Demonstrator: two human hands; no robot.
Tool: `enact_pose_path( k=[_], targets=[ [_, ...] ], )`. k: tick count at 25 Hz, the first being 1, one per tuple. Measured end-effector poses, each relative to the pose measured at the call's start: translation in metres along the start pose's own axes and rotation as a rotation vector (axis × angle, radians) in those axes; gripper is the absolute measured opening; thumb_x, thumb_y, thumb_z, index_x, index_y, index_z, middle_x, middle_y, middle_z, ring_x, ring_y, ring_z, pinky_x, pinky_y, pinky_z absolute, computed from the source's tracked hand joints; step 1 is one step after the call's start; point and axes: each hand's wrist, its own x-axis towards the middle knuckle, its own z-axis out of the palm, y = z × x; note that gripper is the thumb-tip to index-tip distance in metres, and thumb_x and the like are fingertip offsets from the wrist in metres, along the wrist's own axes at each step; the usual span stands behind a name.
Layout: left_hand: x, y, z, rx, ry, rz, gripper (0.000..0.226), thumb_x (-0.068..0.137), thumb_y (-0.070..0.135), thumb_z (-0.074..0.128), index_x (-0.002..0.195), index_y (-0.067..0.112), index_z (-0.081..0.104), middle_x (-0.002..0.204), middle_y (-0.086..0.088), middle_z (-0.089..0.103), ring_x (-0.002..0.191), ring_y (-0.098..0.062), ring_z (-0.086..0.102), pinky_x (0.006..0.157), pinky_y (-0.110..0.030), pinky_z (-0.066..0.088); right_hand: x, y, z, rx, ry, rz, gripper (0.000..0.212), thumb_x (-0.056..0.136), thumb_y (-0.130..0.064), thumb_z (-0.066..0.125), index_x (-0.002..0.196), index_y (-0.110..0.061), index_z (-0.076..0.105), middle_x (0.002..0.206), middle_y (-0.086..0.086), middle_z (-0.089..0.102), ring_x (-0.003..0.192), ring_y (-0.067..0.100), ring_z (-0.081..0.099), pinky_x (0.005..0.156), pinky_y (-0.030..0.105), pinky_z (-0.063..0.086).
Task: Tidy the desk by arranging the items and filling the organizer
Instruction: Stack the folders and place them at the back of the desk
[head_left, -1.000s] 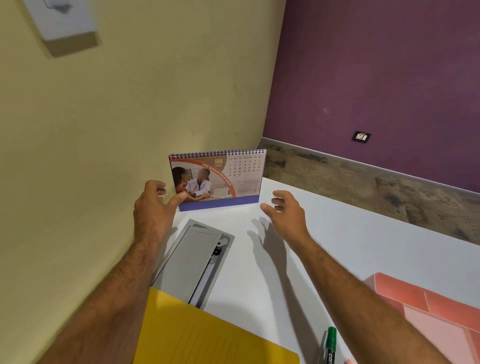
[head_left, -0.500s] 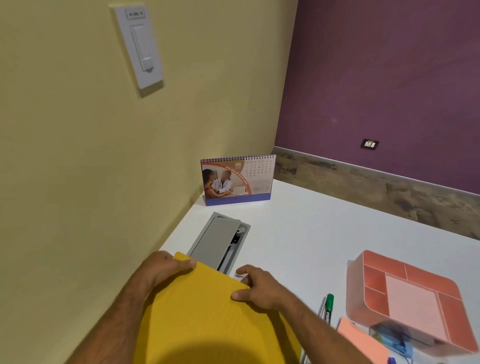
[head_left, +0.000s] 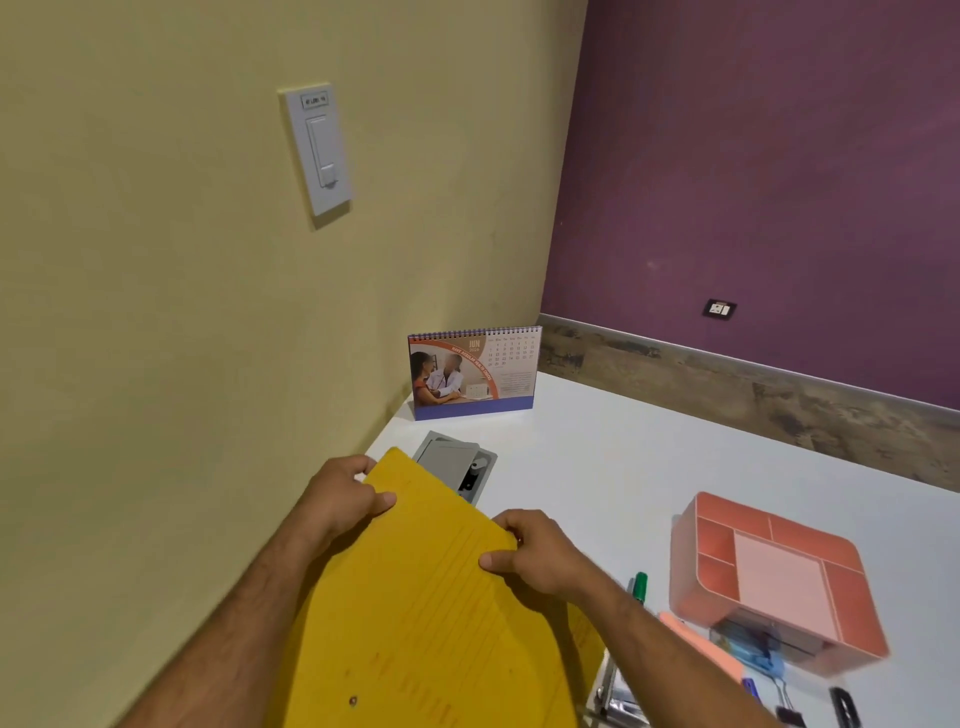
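**One head-worn view, aimed down into the desk corner**

The single camera sits on the person's head, close above the white desk. It faces forward and down toward the desk calendar, which stands in the far corner where the yellow and purple walls meet. No second view overlaps it.

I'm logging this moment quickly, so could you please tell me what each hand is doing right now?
Left hand: grips the far left corner of the yellow folder.
Right hand: grips the folder's far right corner.
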Motion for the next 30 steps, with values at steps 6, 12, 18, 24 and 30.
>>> enact_pose_path(
  k=[6, 12, 18, 24, 30],
  targets=[
    [-0.041, 0.088, -0.004, 0.059, -0.089, 0.241, 0.017, 0.078, 0.011, 0.081, 0.086, 0.021, 0.070, 0.083, -0.006, 0.074, 0.074, -0.024, 0.069, 0.067, -0.032, 0.052, -0.053, -0.017, -0.037, 0.231, -0.028, -0.031, 0.019, 0.083, -0.024, 0.075, 0.102, -0.022, 0.072, 0.106, 0.000, 0.075, 0.098, 0.023, 0.071, 0.093, 0.049, 0.054],
    [-0.087, 0.149, 0.019, 0.033, 0.173, 0.633, 0.036, 0.067, 0.029, 0.089, 0.098, 0.027, 0.070, 0.096, 0.004, 0.073, 0.091, -0.012, 0.066, 0.083, -0.032, 0.052, -0.126, -0.021, -0.068, 0.381, 0.217, -0.088, 0.019, 0.092, -0.016, 0.064, 0.111, -0.016, 0.068, 0.106, 0.001, 0.075, 0.095, 0.021, 0.072, 0.090, 0.045, 0.056],
    [-0.120, 0.145, 0.072, -0.002, 0.474, 0.681, 0.093, 0.068, 0.043, 0.087, 0.143, 0.025, 0.036, 0.153, -0.003, 0.034, 0.141, -0.024, 0.027, 0.111, -0.049, 0.028, -0.200, 0.009, -0.119, 0.639, 0.480, -0.057, 0.021, 0.092, -0.010, 0.061, 0.113, -0.011, 0.066, 0.106, 0.011, 0.074, 0.097, 0.033, 0.070, 0.090, 0.055, 0.054],
    [-0.158, 0.112, 0.149, -0.547, -0.206, 0.309, 0.071, 0.073, 0.033, 0.081, 0.135, 0.023, 0.048, 0.130, -0.004, 0.062, 0.101, -0.017, 0.066, 0.083, -0.036, 0.051, -0.264, 0.047, -0.150, 0.714, 0.637, -0.033, 0.020, 0.093, -0.007, 0.060, 0.111, -0.011, 0.066, 0.095, -0.004, 0.077, 0.091, 0.028, 0.072, 0.083, 0.047, 0.057],
    [-0.190, 0.097, 0.217, -0.510, -0.335, 0.262, 0.031, 0.089, 0.018, 0.071, 0.117, 0.022, 0.060, 0.110, -0.003, 0.072, 0.095, -0.024, 0.070, 0.079, -0.040, 0.056, -0.308, 0.110, -0.165, 0.783, 0.751, 0.090, 0.024, 0.089, -0.013, 0.067, 0.113, -0.011, 0.067, 0.106, 0.011, 0.074, 0.096, 0.033, 0.071, 0.088, 0.051, 0.056]
  ],
)
